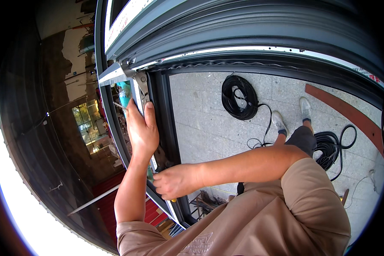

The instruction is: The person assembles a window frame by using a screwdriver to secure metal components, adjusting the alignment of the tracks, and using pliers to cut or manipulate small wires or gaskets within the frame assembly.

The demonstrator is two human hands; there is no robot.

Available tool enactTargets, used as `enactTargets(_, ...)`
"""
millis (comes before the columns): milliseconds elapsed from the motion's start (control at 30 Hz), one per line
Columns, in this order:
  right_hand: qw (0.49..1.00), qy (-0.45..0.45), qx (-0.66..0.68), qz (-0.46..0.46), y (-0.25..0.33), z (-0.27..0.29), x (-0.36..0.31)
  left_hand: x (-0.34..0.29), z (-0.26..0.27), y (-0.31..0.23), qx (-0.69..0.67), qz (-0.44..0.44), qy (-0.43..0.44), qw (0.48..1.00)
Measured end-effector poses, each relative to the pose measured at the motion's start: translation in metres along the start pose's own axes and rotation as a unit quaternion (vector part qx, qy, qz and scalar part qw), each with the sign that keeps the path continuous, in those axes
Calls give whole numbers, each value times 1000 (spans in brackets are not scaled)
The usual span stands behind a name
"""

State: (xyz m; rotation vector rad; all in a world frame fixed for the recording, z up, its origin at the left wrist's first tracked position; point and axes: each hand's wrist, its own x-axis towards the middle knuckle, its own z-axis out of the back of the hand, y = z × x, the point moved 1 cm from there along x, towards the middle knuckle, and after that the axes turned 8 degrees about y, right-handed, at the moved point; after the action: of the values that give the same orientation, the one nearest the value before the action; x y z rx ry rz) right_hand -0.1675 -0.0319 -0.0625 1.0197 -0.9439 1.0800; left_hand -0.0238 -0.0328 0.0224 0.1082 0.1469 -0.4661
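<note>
Below, cable coils (240, 97) on paving (209, 123) — left hand (141, 128) flat on frame (160, 111), right hand (175, 181) fisted — contents hidden.

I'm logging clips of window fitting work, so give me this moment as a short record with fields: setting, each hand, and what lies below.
setting: person up beside a dark grey window frame, looking down at paving
left hand: left hand flat against the frame's upright near the top corner, fingers up
right hand: right hand closed at the frame lower down; a small yellow tip shows under it, the tool itself hidden
below: black cable coil on grey paving, a second coil by the person's shoes
</note>
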Motion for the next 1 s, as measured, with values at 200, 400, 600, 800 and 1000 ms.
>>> enactTargets(200, 999, 24, -32, 6, -1, 2, 0, 0, -5, 5, 32, -34, -50, 998)
enactTargets(400, 996, 88, -21, 6, -4, 15, 0, 0, -3, -4, -8, -5, -44, 999)
enactTargets(600, 994, 109, -34, 3, -5, 17, 2, 1, -3, 1, -62, -18, -40, 997)
enactTargets(800, 990, 137, -31, -9, -4, 18, 3, 3, 0, 22, -124, -67, 28, 990)
enactTargets(1000, 990, 135, -29, -16, -4, 18, 3, -7, 21, 37, -387, -18, 163, 907)
